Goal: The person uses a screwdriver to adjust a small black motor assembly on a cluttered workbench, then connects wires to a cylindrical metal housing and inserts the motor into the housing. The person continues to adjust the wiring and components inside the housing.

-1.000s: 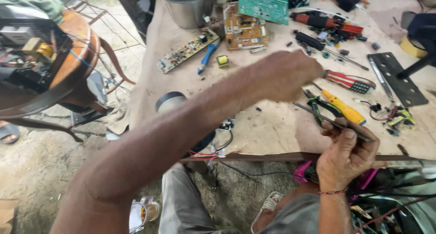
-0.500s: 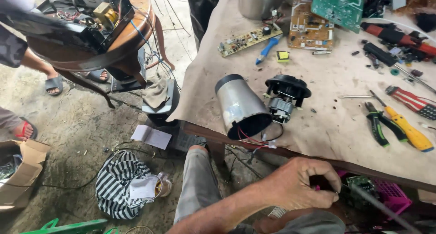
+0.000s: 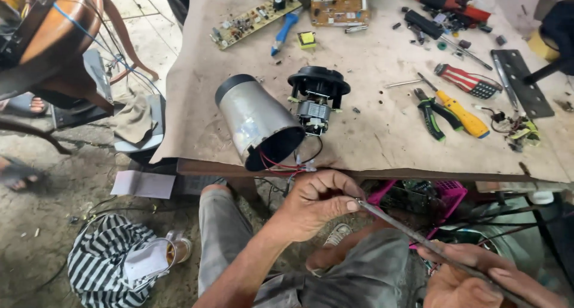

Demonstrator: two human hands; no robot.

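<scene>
Pinching a thin grey rod (image 3: 418, 239) at its tip, left hand (image 3: 317, 203) sits below the desk (image 3: 382, 134) edge; right hand (image 3: 478, 278) grips its lower end, near the metal cup (image 3: 257, 122).

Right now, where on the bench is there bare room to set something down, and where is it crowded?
Bare cardboard lies along the left edge of the bench, left of the metal cylinder, and in the middle between the small motor and the pliers. The far right is crowded: circuit boards, screwdrivers, loose parts.
</scene>
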